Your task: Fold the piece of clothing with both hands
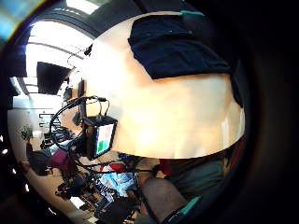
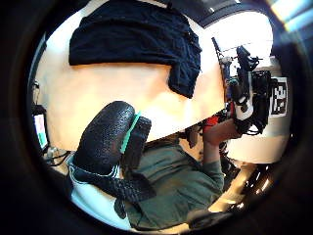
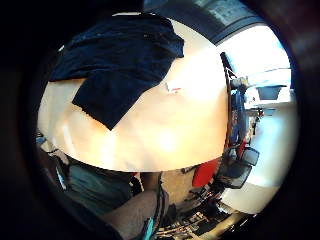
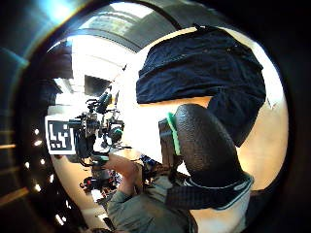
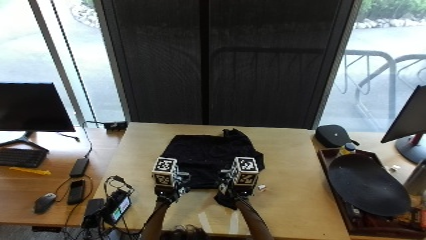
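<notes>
Garment: we see a black piece of clothing (image 5: 212,154) lying flat near the middle of the table (image 5: 293,200), towards the far edge. It's partly folded, roughly square, w/ one flap hanging lower at its near right corner, under the right hand.

Left hand: our left hand (image 5: 166,192) hovers at the near left edge of the clothing. The thumb-side palm view shows a gloved thumb (image 2: 105,142) sticking out w/ nothing in it, and the clothing (image 2: 137,36) lies apart from it on the table (image 2: 98,93). So it looks open, holding nothing.

Right hand: our right hand (image 5: 229,197) sits at the near right corner, over the hanging flap. In its thumb-side palm view the thumb (image 4: 204,145) is extended in front of the clothing (image 4: 199,68), not around it. Looks relaxed, nothing gripped; we can't tell if it touches the cloth.

Table: light wood. A small white bit (image 5: 261,188) lies just right of the clothing.

Left side: a small device w/ a screen (image 5: 118,207) and cables near the table's near left corner.

Right side: a dark tray (image 5: 365,185) w/ a big black oval thing on it, well apart from the clothing.
</notes>
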